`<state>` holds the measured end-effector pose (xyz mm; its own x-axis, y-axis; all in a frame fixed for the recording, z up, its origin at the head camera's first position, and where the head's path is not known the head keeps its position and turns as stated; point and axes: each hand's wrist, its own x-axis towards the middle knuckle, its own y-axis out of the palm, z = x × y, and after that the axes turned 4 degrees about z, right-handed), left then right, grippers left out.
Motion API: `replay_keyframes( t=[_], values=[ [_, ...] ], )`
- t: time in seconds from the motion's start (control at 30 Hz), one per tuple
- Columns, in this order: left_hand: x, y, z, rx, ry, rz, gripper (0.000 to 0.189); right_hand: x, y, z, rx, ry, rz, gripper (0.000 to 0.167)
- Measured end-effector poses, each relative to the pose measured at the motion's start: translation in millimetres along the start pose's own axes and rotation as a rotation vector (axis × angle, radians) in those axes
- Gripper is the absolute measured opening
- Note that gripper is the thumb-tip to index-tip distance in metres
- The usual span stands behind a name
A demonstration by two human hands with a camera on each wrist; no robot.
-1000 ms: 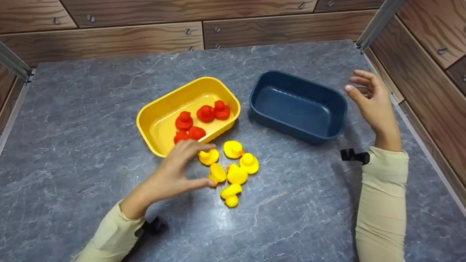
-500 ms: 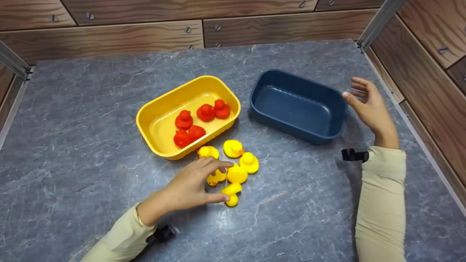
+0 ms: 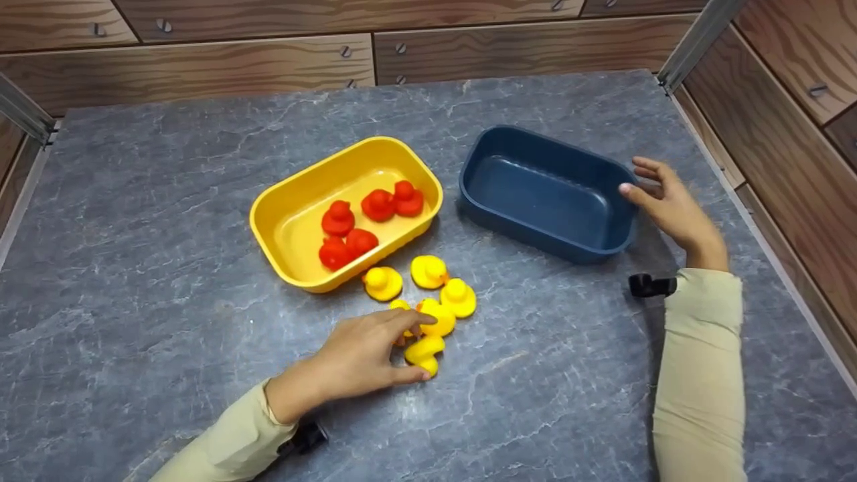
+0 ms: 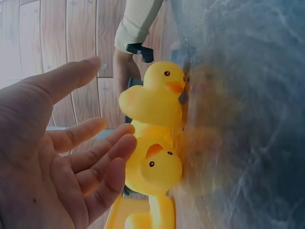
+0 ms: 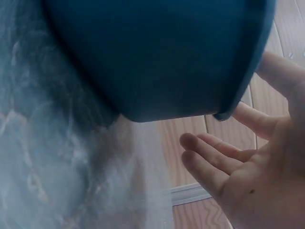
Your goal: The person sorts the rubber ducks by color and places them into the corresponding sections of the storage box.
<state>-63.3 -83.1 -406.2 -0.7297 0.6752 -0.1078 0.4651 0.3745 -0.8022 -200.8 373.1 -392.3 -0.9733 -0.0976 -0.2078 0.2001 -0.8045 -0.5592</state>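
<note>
My left hand reaches over several yellow rubber ducks, its thumb and fingers spread on either side of a duck lying on its side. In the left wrist view, one duck stands upright and another duck faces the camera, close to the fingertips. Part of the group is hidden behind the hand. My right hand is at the right end of the dark blue bin, thumb over the rim and fingers outside, loosely extended. A yellow bin holds several red rubber ducks.
The grey marbled tabletop carries both bins side by side, with the yellow ducks in front of them. Wood-patterned panels stand along the back and right. Black wrist cameras stick out from the sleeves.
My left hand has moved right and toward me, from beside the yellow bin to the nearest yellow duck. The right hand has come left and down to the blue bin's rim.
</note>
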Motion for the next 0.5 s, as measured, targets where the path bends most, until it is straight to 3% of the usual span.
replay_keyframes(
  t=[0.23,0.5],
  values=[
    [2.1,5.6,-0.1,0.056,0.022,0.040,0.054,1.2,1.6,-2.4,-0.025,0.066,0.075,0.078],
    [5.0,12.4,1.8,0.123,0.037,0.090,0.055,3.6,2.8,-4.7,-0.034,0.071,0.121,0.082]
  ],
)
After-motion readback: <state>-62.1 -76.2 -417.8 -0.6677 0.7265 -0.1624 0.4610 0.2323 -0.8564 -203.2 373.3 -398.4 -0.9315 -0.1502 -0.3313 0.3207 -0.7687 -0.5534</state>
